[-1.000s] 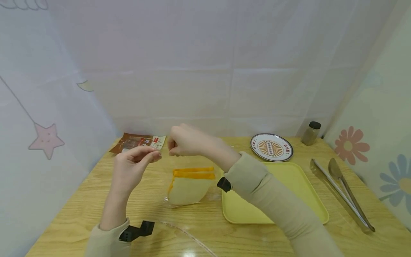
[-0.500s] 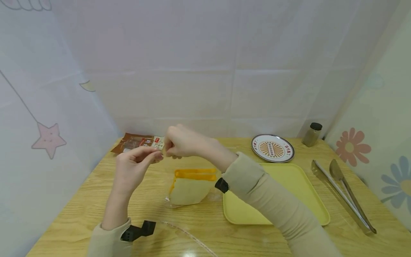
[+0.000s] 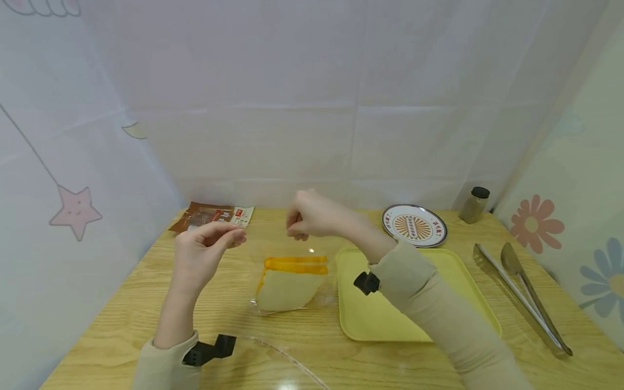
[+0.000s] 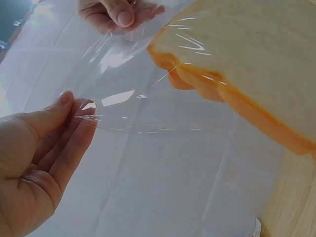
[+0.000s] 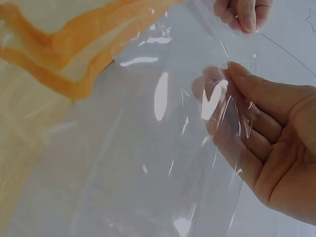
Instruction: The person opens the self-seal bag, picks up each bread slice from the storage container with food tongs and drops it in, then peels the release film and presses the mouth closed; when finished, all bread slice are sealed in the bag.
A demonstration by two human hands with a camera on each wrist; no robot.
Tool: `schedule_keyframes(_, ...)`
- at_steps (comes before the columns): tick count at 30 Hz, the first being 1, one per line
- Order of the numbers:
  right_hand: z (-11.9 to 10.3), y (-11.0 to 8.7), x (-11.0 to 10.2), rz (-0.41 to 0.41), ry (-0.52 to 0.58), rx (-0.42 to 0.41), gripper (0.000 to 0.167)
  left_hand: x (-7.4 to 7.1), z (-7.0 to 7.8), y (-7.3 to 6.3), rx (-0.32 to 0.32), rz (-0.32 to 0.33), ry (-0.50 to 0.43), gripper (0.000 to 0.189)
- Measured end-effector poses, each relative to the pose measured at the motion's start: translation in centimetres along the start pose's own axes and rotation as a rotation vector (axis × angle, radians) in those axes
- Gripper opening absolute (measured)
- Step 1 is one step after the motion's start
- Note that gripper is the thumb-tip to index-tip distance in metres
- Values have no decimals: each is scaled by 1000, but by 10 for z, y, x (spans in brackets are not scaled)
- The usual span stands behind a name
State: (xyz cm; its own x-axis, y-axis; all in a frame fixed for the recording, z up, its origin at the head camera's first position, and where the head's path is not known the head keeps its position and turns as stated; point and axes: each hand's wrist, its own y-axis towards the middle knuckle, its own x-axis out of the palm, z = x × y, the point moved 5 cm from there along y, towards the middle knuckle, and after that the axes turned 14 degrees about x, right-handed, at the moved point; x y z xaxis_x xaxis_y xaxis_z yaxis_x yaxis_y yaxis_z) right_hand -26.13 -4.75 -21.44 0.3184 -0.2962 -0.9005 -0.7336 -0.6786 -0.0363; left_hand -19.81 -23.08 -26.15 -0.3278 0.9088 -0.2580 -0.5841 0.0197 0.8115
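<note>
Slices of bread (image 3: 290, 290) with orange crusts lie inside a clear plastic bag (image 4: 123, 101) on the wooden table. My left hand (image 3: 197, 257) pinches one side of the bag's upper edge between thumb and fingertips, as the left wrist view shows. Further right along that edge, my right hand (image 3: 317, 216) pinches the film between thumb and curled fingers. In the right wrist view the film (image 5: 163, 103) stretches taut and shiny between the bread and both hands. The film is barely visible in the head view.
A yellow tray (image 3: 385, 319) sits right of the bag, partly under my right sleeve. Behind it are a printed plate (image 3: 414, 226) and a black-lidded jar (image 3: 474, 206). Metal tongs (image 3: 524, 298) lie far right. A brown food packet (image 3: 195, 214) lies at back left.
My right hand first came left along the bag's edge to meet the left hand, then moved back right, away from it. The left hand has stayed almost still, and the bread has not shifted.
</note>
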Motion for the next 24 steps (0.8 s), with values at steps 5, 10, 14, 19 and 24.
schedule_keyframes(5, 24, -12, -5, 0, 62, 42, 12, -2, -1, -1, -16, -1, 34, 9)
schedule_keyframes(10, 51, -28, -9, 5, 118, 74, 11, -3, -3, -1, -41, -7, 46, 9)
schedule_keyframes(14, 72, -39, -10, 22, 165, 106, 8, -4, -4, -1, -45, 3, 31, 8)
schedule_keyframes(19, 91, -49, -10, 84, 260, 140, 8, -5, -3, -1, -43, 20, 19, 8)
schedule_keyframes(24, 101, -53, -7, 217, 436, 154, 12, -7, -4, 0, -38, 51, 20, 9)
